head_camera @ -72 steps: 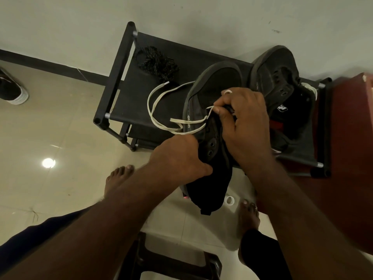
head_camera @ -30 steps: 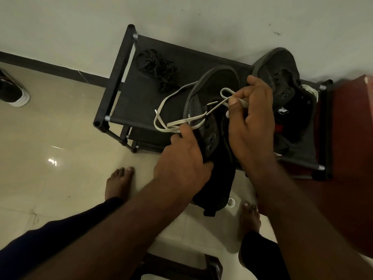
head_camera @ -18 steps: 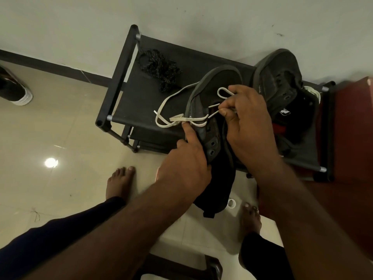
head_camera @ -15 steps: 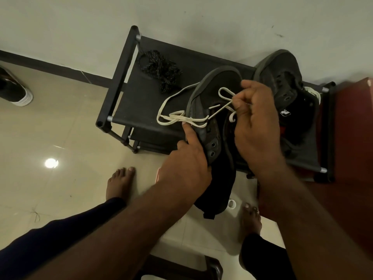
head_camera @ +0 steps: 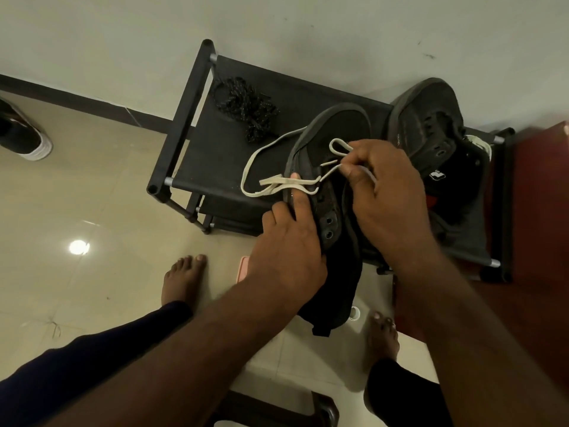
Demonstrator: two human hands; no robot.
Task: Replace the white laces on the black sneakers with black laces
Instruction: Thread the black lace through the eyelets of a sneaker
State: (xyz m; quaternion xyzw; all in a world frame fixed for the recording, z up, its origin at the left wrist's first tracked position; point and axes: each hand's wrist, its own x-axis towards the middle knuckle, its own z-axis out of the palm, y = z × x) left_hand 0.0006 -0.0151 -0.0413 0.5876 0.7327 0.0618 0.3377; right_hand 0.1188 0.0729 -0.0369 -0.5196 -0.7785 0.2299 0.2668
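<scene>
**A:** Where is the sneaker [head_camera: 338, 127]?

**B:** Over the rack [head_camera: 212, 155], toe pointing away. My left hand [head_camera: 286, 251] grips its side with the fingers curled round, forefinger laid along the edge. My right hand [head_camera: 391, 192] pinches a loop of the white lace [head_camera: 278, 182] near the toe eyelets.

**A:** How will it handle?

**B:** I expect the lace is light, limp and flat, likely to snag at an eyelet, so I take it close to the hole and pull straight. The shoe looks soft-sided, so it wants a firm hold at the upper.

**A:** Count?

**B:** Two black sneakers: this one, and a second [head_camera: 425, 118] lying on the rack just beside it. One white lace for certain; a white scrap by the second shoe I cannot identify. One tangle of black laces [head_camera: 246, 106], strands uncountable.
</scene>
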